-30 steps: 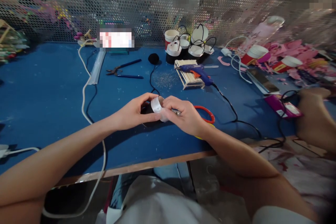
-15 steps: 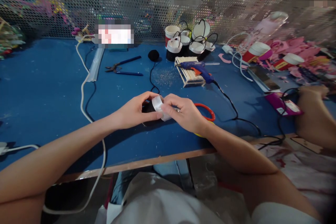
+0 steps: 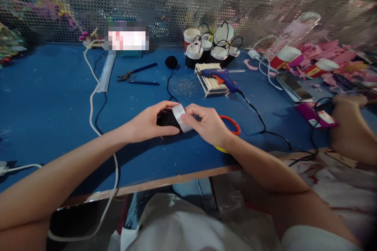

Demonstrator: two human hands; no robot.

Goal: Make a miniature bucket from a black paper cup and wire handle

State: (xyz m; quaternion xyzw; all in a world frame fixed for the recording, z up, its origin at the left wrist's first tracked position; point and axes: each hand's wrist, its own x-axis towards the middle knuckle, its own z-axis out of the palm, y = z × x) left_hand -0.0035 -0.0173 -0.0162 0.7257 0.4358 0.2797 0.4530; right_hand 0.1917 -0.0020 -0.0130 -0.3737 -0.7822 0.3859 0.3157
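Observation:
Low over the table, a cup wrapped in black yarn lies on its side, with a glossy white ribbon around its right end. My left hand curls round the black part, thumb along the near side and fingers over the far side. At the other end, my right hand is closed, its thumb and fingers pinching the white ribbon. The cup's mouth is hidden behind my right fingers. From the black yarn ball, a strand runs toward the cup.
A blue glue gun rests on a small stick rack. Pliers lie left of the yarn ball. Several black-and-white cups stand behind. Red scissor-like handles lie beside my right wrist. Another person's arm is at right.
More of the black side shows between my left thumb and fingers. My right thumb stays on the ribbon, and the cup has turned slightly. The view has shifted a little.

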